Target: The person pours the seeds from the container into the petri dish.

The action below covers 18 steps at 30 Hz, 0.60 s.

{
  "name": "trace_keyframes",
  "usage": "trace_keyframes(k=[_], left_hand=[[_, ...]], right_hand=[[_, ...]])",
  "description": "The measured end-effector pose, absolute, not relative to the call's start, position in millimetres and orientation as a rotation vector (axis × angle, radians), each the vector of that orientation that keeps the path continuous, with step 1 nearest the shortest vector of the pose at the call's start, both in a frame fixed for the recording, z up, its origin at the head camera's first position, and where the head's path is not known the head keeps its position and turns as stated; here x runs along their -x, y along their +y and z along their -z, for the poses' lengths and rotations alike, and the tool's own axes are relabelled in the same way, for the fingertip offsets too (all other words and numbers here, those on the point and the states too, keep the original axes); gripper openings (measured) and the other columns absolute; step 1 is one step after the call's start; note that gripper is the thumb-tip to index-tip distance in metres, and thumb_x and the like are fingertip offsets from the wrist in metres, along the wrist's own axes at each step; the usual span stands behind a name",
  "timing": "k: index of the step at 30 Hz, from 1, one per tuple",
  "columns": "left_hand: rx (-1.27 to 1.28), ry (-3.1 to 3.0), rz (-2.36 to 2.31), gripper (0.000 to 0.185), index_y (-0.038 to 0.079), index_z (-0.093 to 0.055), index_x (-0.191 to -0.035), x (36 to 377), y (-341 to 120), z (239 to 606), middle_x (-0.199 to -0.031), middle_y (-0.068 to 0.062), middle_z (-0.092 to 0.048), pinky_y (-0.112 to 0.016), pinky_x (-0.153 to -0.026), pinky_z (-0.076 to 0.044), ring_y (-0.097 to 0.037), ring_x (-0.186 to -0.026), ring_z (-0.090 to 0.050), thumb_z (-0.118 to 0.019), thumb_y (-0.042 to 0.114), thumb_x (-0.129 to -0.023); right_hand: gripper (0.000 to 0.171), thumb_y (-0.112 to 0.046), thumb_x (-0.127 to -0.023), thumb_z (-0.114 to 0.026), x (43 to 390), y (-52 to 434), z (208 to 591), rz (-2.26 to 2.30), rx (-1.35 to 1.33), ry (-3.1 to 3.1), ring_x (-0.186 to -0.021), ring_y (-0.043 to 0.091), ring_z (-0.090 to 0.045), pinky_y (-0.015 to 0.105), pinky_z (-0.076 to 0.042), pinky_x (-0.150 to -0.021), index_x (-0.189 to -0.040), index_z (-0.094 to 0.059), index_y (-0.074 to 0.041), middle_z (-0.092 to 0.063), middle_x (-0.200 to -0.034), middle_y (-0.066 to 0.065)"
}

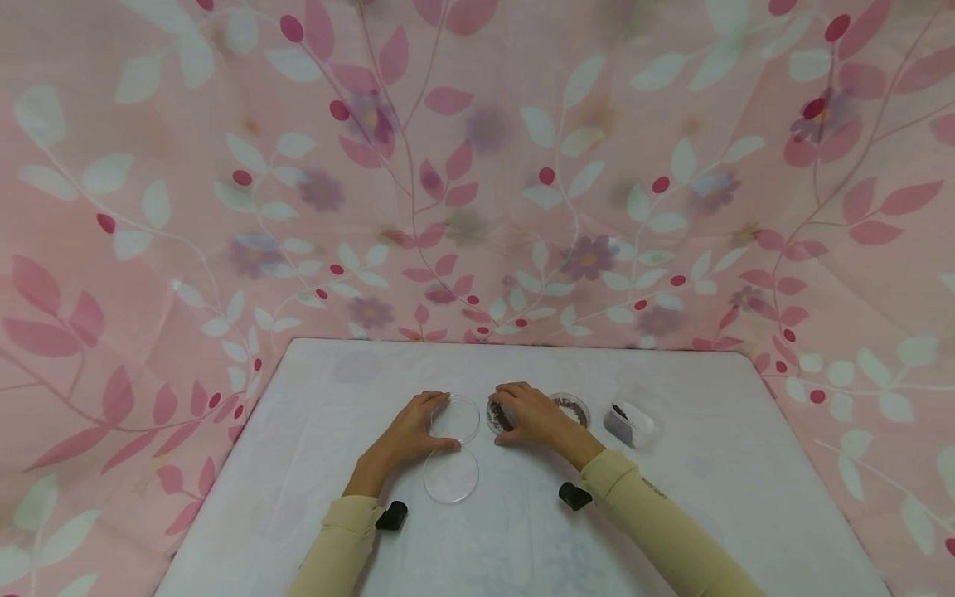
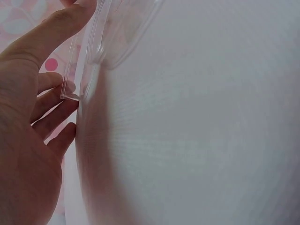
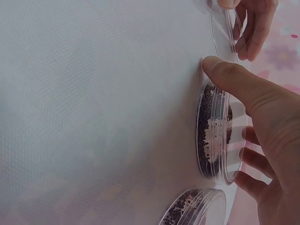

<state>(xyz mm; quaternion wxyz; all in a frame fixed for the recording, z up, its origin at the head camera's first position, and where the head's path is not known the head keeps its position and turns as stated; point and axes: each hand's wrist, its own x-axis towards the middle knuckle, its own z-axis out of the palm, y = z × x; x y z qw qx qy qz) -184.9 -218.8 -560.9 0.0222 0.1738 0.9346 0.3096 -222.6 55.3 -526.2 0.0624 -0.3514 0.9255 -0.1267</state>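
My left hand (image 1: 409, 433) spans a clear petri dish (image 1: 478, 412) on the table, thumb on its near side and fingers on the far side. In the left wrist view, the fingertips (image 2: 69, 87) meet the clear rim. A second clear round dish piece (image 1: 451, 499) lies just nearer, overlapping it in the head view. My right hand (image 1: 539, 419) grips a covered petri dish of dark grains (image 3: 213, 131), thumb at one side, fingertips along the other. Part of this dish is hidden under the hand in the head view.
Another petri dish of dark grains (image 1: 570, 406) sits behind my right wrist. Farther right stands a small translucent tub (image 1: 630, 424) with dark grains inside. A pink floral cloth (image 1: 477, 207) hangs beyond the far edge of the white-covered table (image 1: 522, 539).
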Motion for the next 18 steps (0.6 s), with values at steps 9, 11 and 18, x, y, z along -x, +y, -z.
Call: trace_keyframes(k=[9, 11, 18], left_hand=[[-0.537, 2.896, -0.953, 0.092, 0.013, -0.049, -0.145, 184, -217, 558, -0.144, -0.007, -0.051, -0.049, -0.111, -0.040, -0.027, -0.136, -0.046, -0.082, 0.056, -0.071], [-0.537, 2.886, -0.962, 0.092, 0.012, -0.049, -0.145, 184, -216, 557, -0.144, -0.008, -0.051, -0.049, -0.112, -0.040, -0.028, -0.136, -0.046, -0.082, 0.056, -0.071], [-0.538, 2.891, -0.955, 0.092, 0.010, -0.049, -0.144, 185, -217, 559, -0.142, -0.009, -0.052, -0.047, -0.112, -0.040, -0.028, -0.135, -0.047, -0.084, 0.053, -0.070]], right_hand=[[0.083, -0.052, -0.076, -0.080, 219, 59, 519, 0.450, 1.014, 2.797, -0.141, 0.031, -0.040, 0.052, -0.036, -0.114, -0.145, -0.047, -0.018, -0.042, -0.153, 0.012], [0.086, -0.051, -0.076, -0.080, 217, 63, 514, 0.485, 0.996, 2.806, -0.142, 0.032, -0.039, 0.053, -0.035, -0.115, -0.147, -0.045, -0.019, -0.040, -0.154, 0.011], [0.091, -0.047, -0.073, -0.084, 215, 90, 482, 0.711, 1.049, 2.878, -0.138, 0.035, -0.043, 0.057, -0.037, -0.111, -0.148, -0.043, -0.015, -0.042, -0.151, 0.016]])
